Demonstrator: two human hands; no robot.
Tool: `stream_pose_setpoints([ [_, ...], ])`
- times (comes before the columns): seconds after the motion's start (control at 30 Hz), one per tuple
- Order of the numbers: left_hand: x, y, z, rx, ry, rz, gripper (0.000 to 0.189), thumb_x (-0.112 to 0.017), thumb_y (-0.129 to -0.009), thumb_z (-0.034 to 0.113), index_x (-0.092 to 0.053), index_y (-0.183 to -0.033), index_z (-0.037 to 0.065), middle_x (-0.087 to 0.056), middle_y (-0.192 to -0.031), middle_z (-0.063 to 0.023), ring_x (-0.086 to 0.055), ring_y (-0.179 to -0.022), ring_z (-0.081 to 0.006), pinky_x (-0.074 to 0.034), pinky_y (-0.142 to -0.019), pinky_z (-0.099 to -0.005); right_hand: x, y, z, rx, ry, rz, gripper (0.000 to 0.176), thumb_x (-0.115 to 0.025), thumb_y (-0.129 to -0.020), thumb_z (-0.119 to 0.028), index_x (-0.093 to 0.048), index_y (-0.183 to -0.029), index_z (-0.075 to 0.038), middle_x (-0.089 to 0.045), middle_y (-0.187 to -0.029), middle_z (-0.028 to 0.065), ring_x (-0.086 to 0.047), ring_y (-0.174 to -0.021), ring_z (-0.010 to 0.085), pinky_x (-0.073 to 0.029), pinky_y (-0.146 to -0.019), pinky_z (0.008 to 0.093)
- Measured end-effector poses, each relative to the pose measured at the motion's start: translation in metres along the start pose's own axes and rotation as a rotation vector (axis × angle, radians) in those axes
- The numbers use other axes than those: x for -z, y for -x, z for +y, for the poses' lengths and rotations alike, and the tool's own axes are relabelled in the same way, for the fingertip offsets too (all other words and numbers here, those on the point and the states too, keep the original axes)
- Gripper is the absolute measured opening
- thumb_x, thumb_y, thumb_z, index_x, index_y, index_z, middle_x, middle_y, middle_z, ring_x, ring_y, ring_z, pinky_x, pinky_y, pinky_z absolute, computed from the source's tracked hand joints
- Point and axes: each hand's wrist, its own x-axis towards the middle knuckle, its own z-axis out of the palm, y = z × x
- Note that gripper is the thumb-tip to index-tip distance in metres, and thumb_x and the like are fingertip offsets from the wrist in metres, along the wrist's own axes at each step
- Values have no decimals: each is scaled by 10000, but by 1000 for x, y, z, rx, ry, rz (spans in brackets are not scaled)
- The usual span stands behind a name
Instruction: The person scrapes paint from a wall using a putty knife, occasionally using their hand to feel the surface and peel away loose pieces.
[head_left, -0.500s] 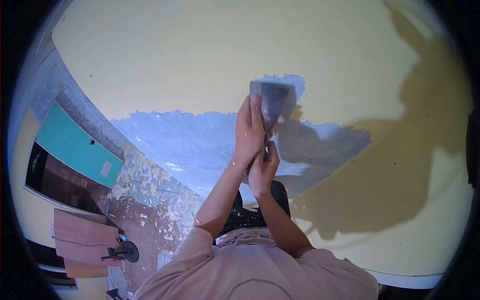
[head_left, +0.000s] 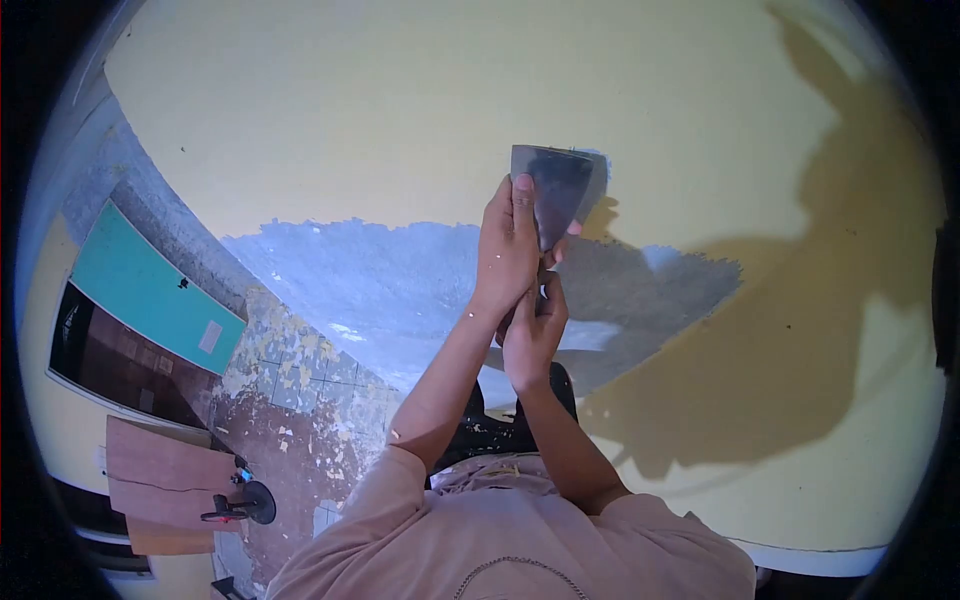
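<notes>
Scraper (head_left: 562,190) with a wide metal blade is up in front of the wall, its wide end at the top, over the small bump on the grey patch's upper edge. Nearest is the pink shirt (head_left: 500,530) with a chain (head_left: 520,560) on it, then the dark pants (head_left: 490,435) with pale specks. The right hand (head_left: 532,340) is lower, its fingers curled in around the handle, which is mostly hidden. The left hand (head_left: 510,240) is just above it, gripping the scraper, with the thumb on the blade's left side and fingertips poking out at the right. I cannot tell if the blade touches the wall. Behind is the yellow wall (head_left: 380,120) with a rough-edged grey patch (head_left: 370,270) and a big dark shadow (head_left: 780,340) at the right. Far to the left, flakes (head_left: 335,440) lie on the floor (head_left: 275,500), near a round black thing (head_left: 261,502), a brown board (head_left: 165,460) and a blue-green panel (head_left: 150,285).
</notes>
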Motion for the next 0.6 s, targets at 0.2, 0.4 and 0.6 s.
stream_pose_setpoints([
  [0.2,26,43,-73,173,-50,47,393,-327,-1007,388,-468,-931,30,-567,-615,-67,-457,-434,-90,-375,-402,-230,16,39,58,104,16,55,201,-465,-971,-161,-477,-1034,29,-545,-776,50,-483,-622,40,-403,-523,206],
  [0.4,9,10,-18,53,-94,44,402,-332,-1005,399,-481,-948,30,-408,-551,14,-475,-468,-84,-408,-418,-231,3,10,20,85,62,14,216,-456,-970,-154,-489,-1029,51,-543,-783,59,-477,-656,62,-401,-557,239],
  [0.6,30,40,-68,109,-60,52,399,-318,-1008,392,-479,-987,28,-594,-663,-90,-439,-430,-79,-383,-405,-216,14,38,74,81,-9,-24,217,-435,-989,-189,-481,-1070,7,-516,-684,10,-426,-493,14,-315,-412,185],
])
